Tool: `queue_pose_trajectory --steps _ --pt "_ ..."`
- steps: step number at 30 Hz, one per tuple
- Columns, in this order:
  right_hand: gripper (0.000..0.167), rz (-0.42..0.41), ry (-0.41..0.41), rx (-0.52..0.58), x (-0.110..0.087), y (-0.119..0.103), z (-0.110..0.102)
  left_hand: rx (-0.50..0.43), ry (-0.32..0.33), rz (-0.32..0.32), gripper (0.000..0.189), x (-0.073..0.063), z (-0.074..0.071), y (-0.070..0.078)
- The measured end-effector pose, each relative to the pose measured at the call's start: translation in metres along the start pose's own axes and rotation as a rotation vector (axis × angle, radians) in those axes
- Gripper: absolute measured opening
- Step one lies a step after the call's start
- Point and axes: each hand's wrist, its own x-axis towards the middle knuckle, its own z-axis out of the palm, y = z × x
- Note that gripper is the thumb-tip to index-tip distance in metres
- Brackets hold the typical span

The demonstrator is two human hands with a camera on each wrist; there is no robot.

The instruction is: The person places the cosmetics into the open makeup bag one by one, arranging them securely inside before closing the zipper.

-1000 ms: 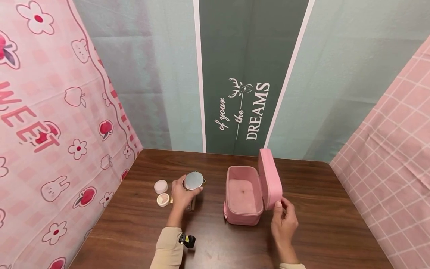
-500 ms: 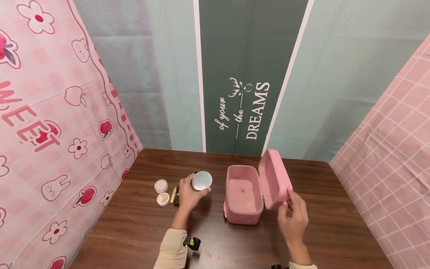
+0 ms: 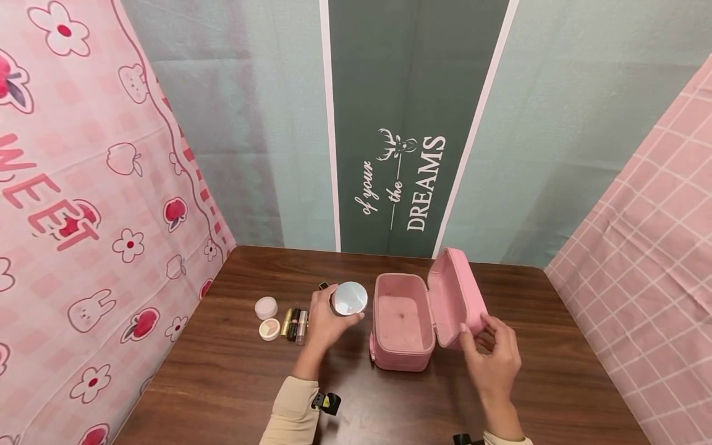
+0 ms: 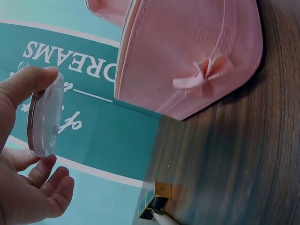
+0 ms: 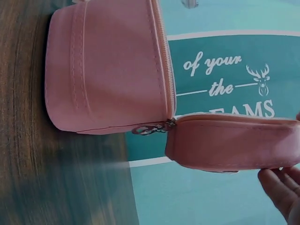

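Note:
My left hand [image 3: 329,318] grips a round compact [image 3: 350,298] with a shiny silver top by its rim, above the table and left of a pink cosmetic case [image 3: 403,358]. In the left wrist view the compact [image 4: 46,117] stands edge-on between thumb and fingers, with a clear side and a rose-gold edge. The case stands unzipped, its inside bare in the head view. My right hand [image 3: 495,358] pinches the near corner of the case's lid [image 3: 473,290], which leans out to the right. The right wrist view shows the fingers beneath the lid [image 5: 229,145].
On the wooden table [image 3: 211,383], left of the left hand, lie a round pale jar [image 3: 266,307], a small three-shade palette [image 3: 269,329] and lipstick-like tubes [image 3: 293,324]. A small black-and-gold item [image 3: 324,286] lies behind that hand. Printed cloths [image 3: 411,93] surround the table.
My left hand has carried the compact rightward toward the case, uncovering the tubes. My right hand has swung the lid farther out to the right. The case's body stays put.

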Motion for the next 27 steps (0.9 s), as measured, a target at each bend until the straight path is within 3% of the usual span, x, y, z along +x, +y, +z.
queue_pose_trajectory --steps 7,17,18,20,21,27 --pt "0.041 0.136 -0.038 -0.055 0.000 0.000 -0.004 -0.021 -0.019 0.024 0.081 -0.001 0.005 0.007" --pt "0.035 0.402 0.019 -0.027 -0.010 0.008 -0.009 0.010 -0.068 0.035 0.080 0.001 0.015 0.016" --pt "0.036 0.399 0.032 0.007 -0.016 0.018 -0.009 0.015 -0.072 0.037 0.079 0.001 0.017 0.017" --pt "0.035 0.417 0.027 0.007 -0.017 0.018 -0.010 0.018 -0.083 0.037 0.079 0.002 0.020 0.019" --pt "0.035 0.410 0.029 0.067 -0.025 0.035 -0.009 0.018 -0.088 0.039 0.079 0.003 0.022 0.020" --pt "0.033 0.331 -0.021 -0.029 -0.018 0.025 -0.011 0.024 -0.115 0.047 0.078 0.005 0.027 0.025"
